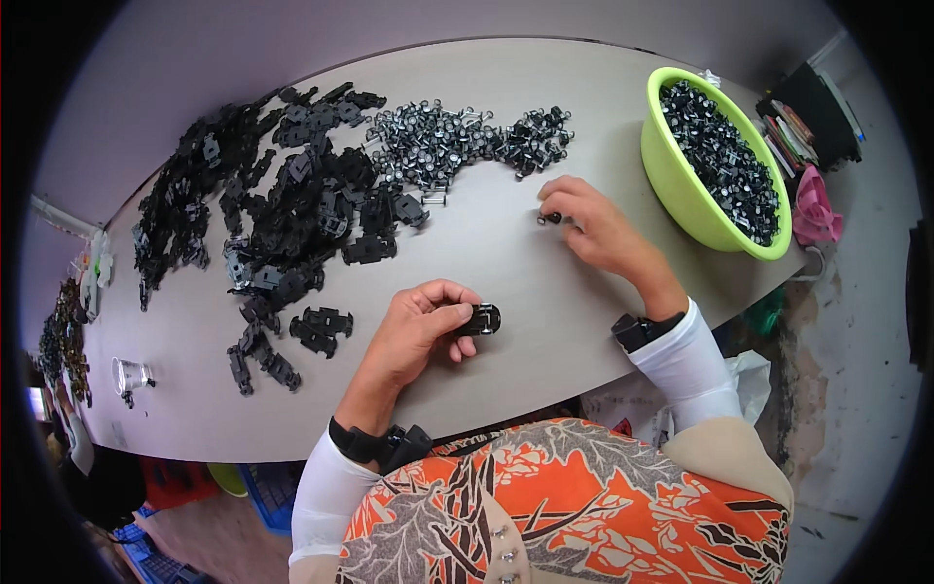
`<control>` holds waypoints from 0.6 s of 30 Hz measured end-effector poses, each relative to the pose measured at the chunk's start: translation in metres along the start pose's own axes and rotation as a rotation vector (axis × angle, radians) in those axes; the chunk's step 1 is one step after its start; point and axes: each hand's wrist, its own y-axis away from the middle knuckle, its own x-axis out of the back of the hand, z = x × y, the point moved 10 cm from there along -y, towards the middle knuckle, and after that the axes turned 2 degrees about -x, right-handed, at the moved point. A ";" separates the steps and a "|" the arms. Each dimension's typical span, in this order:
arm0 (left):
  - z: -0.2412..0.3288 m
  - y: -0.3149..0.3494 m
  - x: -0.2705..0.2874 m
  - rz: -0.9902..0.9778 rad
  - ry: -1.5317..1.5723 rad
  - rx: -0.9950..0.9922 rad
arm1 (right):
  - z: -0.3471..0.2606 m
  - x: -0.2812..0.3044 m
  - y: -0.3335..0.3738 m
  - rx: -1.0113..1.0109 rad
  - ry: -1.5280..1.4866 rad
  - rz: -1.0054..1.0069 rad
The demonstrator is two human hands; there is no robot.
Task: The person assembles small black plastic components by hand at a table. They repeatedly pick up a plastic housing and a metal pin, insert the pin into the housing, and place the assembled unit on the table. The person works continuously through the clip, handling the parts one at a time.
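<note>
One black plastic part is pinched in the left hand, a small metal piece is fingered by the right hand, large piles left at upper-left of the bench, the green bowl well filled.

Small part under fingers, unclear

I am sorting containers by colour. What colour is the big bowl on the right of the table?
The bowl is bright lime green, filled with small dark parts; the head view shows it clearly.

Left hand: forearm rises from the lower edge, wrist strapped, fingers curled in with thumb and forefinger pinched shut. Right hand: arm reaches farther forward, palm down, fingers bent, fingertips closed in a pinch near the thumb.
</note>
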 end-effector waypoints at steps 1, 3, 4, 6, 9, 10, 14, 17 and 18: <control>0.000 0.000 0.001 0.009 -0.010 -0.006 | 0.003 0.005 0.003 -0.112 0.001 0.020; 0.001 0.001 0.001 0.027 -0.036 -0.018 | 0.012 0.013 0.011 -0.336 0.002 0.065; 0.002 0.001 0.000 0.035 -0.027 -0.018 | 0.008 0.010 0.010 -0.297 0.046 0.069; 0.002 0.001 0.000 0.054 -0.010 -0.015 | 0.008 0.000 0.008 -0.221 0.133 0.077; -0.001 0.004 0.001 0.045 0.130 0.037 | 0.008 -0.012 0.002 -0.049 0.229 0.144; 0.001 0.003 0.003 0.050 0.186 0.030 | 0.000 -0.015 -0.003 -0.079 0.089 0.129; -0.005 0.009 0.001 -0.027 0.376 0.045 | -0.084 -0.003 0.003 0.057 -0.222 0.115; -0.004 0.016 -0.004 -0.132 0.461 0.036 | -0.120 -0.030 0.012 0.116 -0.218 0.024; -0.006 0.017 -0.002 -0.122 0.451 0.027 | -0.125 -0.039 0.015 0.130 -0.176 0.011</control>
